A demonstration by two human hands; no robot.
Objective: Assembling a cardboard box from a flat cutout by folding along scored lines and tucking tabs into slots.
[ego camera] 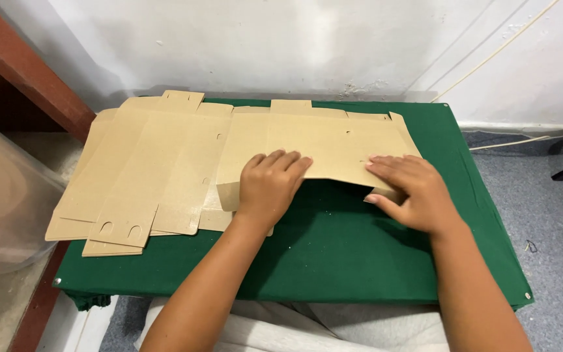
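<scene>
Cardboard box blank (320,146) lying flat on green cloth table (333,248), toward its 12 o'clock edge; likely light, thin, stiff across panels yet easily creased, best held at near edge; long axis 9 to 3 o'clock, tabs toward 12. Stack of flat blanks (138,176) at 9 o'clock. Left hand (270,186) palm down, fingers curled on near edge; right hand (412,192) flat, thumb seemingly tucked under; pinch uncertain.

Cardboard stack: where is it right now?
In the head view the cardboard stack lies on the left of the green table, just left of the left hand and beside the plastic tub.
</scene>
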